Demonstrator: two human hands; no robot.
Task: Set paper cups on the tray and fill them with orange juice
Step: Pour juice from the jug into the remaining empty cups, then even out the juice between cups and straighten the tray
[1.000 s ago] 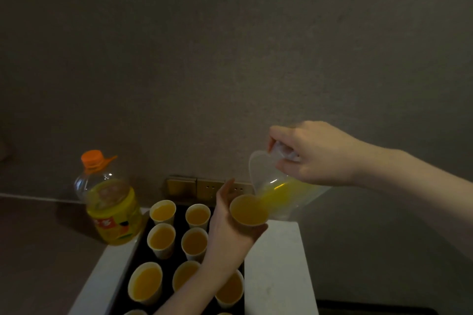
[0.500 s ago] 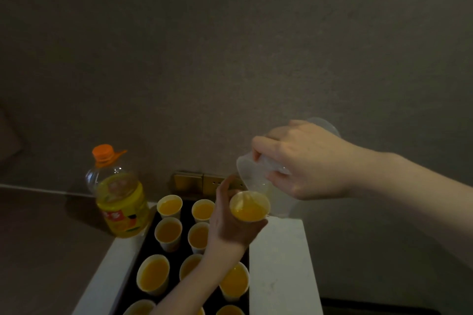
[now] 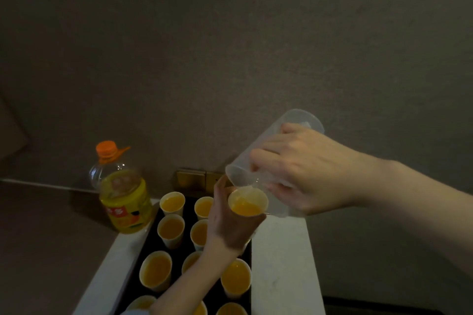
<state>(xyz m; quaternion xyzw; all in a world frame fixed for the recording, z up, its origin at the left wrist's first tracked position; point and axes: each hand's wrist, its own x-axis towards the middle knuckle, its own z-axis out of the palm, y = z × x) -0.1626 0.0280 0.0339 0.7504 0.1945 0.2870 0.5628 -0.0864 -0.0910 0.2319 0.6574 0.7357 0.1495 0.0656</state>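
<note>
My left hand (image 3: 231,225) holds a white paper cup (image 3: 247,204) of orange juice up above the black tray (image 3: 151,240). My right hand (image 3: 304,169) grips a clear plastic jug (image 3: 266,146), tipped steeply with its base up and its lip touching the cup's rim. The jug looks nearly drained. Several paper cups (image 3: 171,230) filled with juice stand in rows on the tray; my left forearm hides some of them.
A large juice bottle (image 3: 122,193) with an orange cap stands at the tray's far left corner on the white counter (image 3: 281,258). Brass wall sockets (image 3: 194,178) sit behind the tray. A dark wall rises close behind.
My right hand has tipped the jug from a shallow pour to nearly upside down, and the juice in it has run out into the held cup. The cup stayed in place.
</note>
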